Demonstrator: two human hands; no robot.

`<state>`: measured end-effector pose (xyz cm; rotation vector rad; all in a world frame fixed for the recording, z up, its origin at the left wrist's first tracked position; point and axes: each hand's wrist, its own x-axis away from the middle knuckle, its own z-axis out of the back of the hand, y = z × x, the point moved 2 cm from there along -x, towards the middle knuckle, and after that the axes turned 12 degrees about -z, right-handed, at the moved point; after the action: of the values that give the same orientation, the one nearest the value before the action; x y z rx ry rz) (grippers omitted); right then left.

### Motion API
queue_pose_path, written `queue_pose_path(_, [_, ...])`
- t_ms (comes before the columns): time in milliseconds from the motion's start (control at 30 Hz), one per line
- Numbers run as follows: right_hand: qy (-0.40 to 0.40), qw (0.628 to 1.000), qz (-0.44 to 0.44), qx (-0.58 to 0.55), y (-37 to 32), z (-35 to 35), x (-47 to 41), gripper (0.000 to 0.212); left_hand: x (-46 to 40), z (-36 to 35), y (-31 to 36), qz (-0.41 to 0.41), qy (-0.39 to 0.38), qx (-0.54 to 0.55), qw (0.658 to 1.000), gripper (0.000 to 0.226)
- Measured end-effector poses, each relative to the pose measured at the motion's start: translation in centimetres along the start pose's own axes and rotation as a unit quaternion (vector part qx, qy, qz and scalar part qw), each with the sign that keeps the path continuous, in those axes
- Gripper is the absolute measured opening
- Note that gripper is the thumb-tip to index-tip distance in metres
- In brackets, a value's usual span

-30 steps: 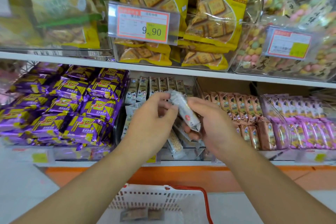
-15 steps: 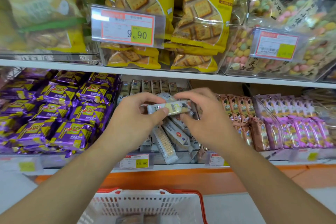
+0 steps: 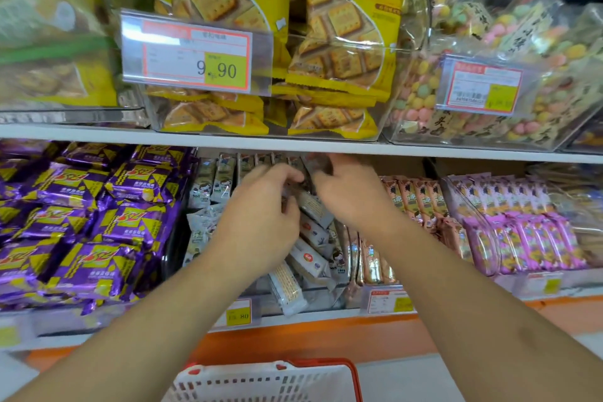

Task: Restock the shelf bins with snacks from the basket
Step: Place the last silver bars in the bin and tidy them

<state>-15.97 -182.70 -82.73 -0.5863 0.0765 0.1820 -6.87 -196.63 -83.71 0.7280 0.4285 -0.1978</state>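
Both my hands reach deep into the middle shelf bin (image 3: 329, 295), which holds white snack packets (image 3: 308, 258). My left hand (image 3: 261, 215) and my right hand (image 3: 352, 196) meet at the back of the bin, just under the upper shelf board. Between their fingertips they pinch one white snack packet (image 3: 314, 162), blurred by motion and mostly hidden by the fingers. More of these packets stand upright in a row at the back (image 3: 225, 173). The white basket (image 3: 267, 382) with a red handle sits low at the frame's bottom edge.
Purple snack bags (image 3: 98, 222) fill the bin to the left. Brown packets (image 3: 414, 196) and pink packets (image 3: 528, 238) fill the bins to the right. Above the shelf board (image 3: 98, 134) stand yellow biscuit bags (image 3: 342, 26), a candy bin (image 3: 522, 91) and a 9.90 price tag (image 3: 195, 52).
Both hands have moved up and deeper into the middle bin with the white packet, from in front of the bin to its back row. The view has come closer to the shelf.
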Motion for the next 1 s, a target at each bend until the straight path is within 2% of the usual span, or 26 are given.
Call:
queue_pose_path(100, [0.032, 0.995, 0.018, 0.091, -0.4, -1.0, -3.0, 0.031, -2.2, -0.5, -0.6, -0.039, -0.070, -0.131, 0.988, 0.033])
queue_pose_path(167, [0.038, 0.988, 0.040, 0.142, -0.4, -1.6, -4.0, 0.031, -3.2, -0.9, -0.9, -0.043, -0.123, -0.152, 0.980, 0.035])
queue_pose_path(233, [0.036, 0.983, 0.059, 0.173, -0.1, -2.1, -4.5, 0.031, -3.7, -1.1, -1.3, -0.042, -0.152, -0.168, 0.973, 0.027])
queue_pose_path(333, [0.045, 0.980, 0.080, 0.175, 0.0, -2.2, -4.4, 0.042, -4.1, -1.3, -2.0, -0.037, -0.152, -0.177, 0.972, 0.016])
queue_pose_path(433, [0.054, 0.982, 0.080, 0.162, -0.3, -1.8, -3.7, 0.070, -4.5, -1.4, -2.4, -0.027, -0.158, -0.177, 0.971, 0.029])
queue_pose_path(500, [0.048, 0.981, 0.052, 0.183, 0.0, -1.8, -3.3, 0.076, -4.6, -1.4, -2.5, -0.033, -0.143, -0.174, 0.974, 0.031])
queue_pose_path(667, [0.056, 0.988, 0.014, 0.142, 0.4, -1.7, -2.8, 0.049, -4.4, -1.3, -2.8, -0.048, -0.061, -0.123, 0.989, 0.018])
queue_pose_path(767, [-0.048, 0.996, 0.023, 0.077, 0.3, -1.1, -1.7, 0.042, -4.3, -1.1, -2.8, -0.057, -0.018, -0.106, 0.993, 0.015])
queue_pose_path(833, [-0.095, 0.991, 0.041, 0.081, 0.5, -0.9, -0.8, 0.028, -4.1, -1.1, -2.9, -0.044, -0.016, -0.094, 0.994, 0.012])
queue_pose_path(1000, [-0.065, 0.989, 0.060, 0.119, 0.6, -0.9, 0.1, 0.031, -3.4, -0.8, -3.2, -0.024, 0.005, -0.070, 0.997, 0.010])
